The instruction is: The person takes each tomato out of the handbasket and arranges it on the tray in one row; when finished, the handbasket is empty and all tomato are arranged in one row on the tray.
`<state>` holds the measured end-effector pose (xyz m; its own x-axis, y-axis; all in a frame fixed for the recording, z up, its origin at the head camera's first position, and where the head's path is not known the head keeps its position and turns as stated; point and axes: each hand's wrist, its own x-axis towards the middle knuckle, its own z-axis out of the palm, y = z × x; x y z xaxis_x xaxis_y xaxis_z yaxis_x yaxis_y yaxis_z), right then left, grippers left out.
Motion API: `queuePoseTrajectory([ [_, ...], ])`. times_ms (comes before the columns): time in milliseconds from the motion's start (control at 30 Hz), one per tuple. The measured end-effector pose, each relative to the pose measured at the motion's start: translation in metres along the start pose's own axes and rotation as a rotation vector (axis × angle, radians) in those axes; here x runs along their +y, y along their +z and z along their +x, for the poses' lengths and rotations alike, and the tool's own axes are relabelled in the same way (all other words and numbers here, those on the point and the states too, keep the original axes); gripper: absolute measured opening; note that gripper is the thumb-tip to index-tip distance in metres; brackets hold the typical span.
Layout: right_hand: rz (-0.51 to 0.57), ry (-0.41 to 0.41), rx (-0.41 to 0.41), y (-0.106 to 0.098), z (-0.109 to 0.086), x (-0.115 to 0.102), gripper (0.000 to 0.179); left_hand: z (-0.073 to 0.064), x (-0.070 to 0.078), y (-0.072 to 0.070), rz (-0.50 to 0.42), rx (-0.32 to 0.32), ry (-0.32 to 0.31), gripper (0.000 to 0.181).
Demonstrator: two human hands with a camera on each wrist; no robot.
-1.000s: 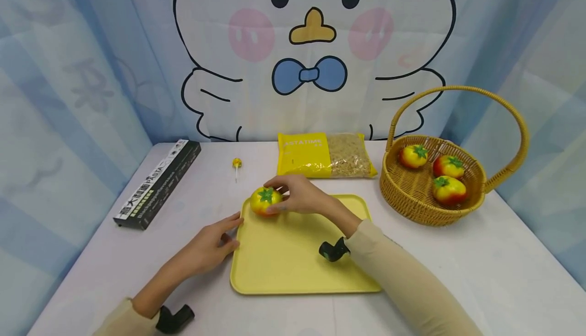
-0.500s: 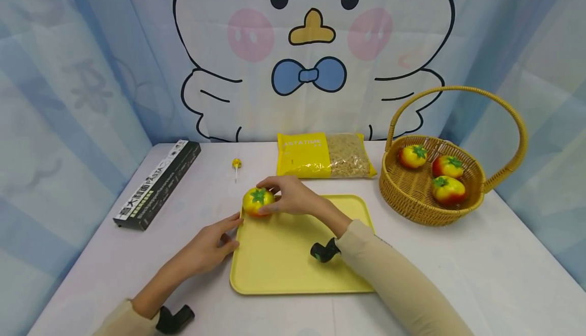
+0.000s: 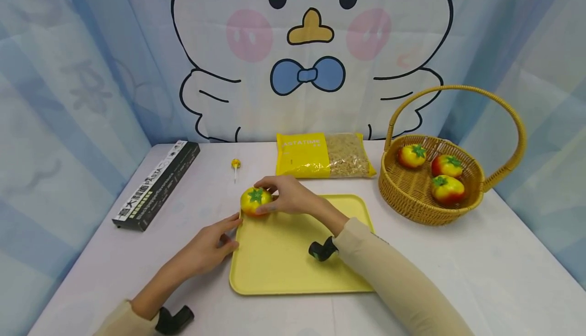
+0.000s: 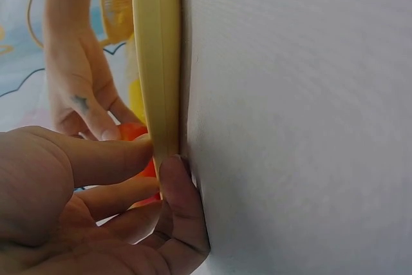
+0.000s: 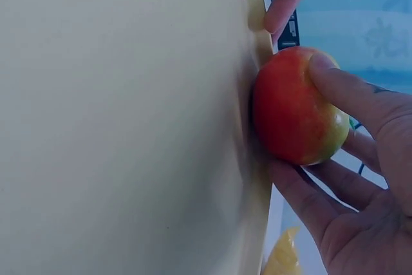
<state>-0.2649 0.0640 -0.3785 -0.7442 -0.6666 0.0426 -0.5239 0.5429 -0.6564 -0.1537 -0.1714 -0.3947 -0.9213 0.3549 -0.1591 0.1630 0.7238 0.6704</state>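
Observation:
My right hand (image 3: 290, 195) grips a yellow-and-red tomato (image 3: 253, 201) with a green star-shaped top, at the far left corner of the yellow tray (image 3: 293, 254). In the right wrist view, the thumb lies on one side of the tomato (image 5: 293, 104) and the fingers are on the other, with its red underside close against the tray's raised rim. My left hand (image 3: 208, 247) touches the tray's left edge with its thumb and fingertips. The left wrist view has these fingers (image 4: 109, 159) against the rim of the tray (image 4: 154, 49), the tomato partly hidden behind them.
A wicker basket (image 3: 398, 193) with a tall handle stands at the right, holding 3 similar tomatoes. Behind the tray lies a yellow pasta bag (image 3: 302, 155). A lollipop (image 3: 235, 165) is left of the bag, and a long black pasta box (image 3: 157, 186) lies at the far left.
My right hand has moved the tomato left a little, to the tray's far left corner; over the last half second it has barely shifted. My left hand stays at the tray edge.

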Motion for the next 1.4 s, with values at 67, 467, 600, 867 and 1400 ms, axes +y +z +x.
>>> queuePoseTrajectory([
  [67, 0.004, 0.004, 0.002, 0.0003, 0.0004, -0.0001, 0.056, 0.0005, -0.0005, 0.0001, 0.002, -0.001, -0.002, 0.059],
  [467, 0.009, 0.02, 0.018, 0.0032, 0.003, 0.0003, 0.058, 0.0018, 0.0022, -0.0002, -0.005, -0.008, -0.021, 0.06],
  [600, 0.005, 0.016, 0.019, 0.0035, 0.0034, 0.0005, 0.059, 0.001, 0.0022, -0.0006, -0.003, -0.007, -0.017, 0.059],
  [867, 0.004, 0.005, 0.007, 0.0031, 0.0038, 0.0005, 0.058, 0.0007, 0.0017, -0.001, -0.009, -0.01, -0.015, 0.059],
  [1400, 0.042, -0.02, -0.009, -0.002, -0.0017, 0.0037, 0.065, 0.0016, -0.0003, 0.0002, -0.004, 0.0, -0.009, 0.058],
])
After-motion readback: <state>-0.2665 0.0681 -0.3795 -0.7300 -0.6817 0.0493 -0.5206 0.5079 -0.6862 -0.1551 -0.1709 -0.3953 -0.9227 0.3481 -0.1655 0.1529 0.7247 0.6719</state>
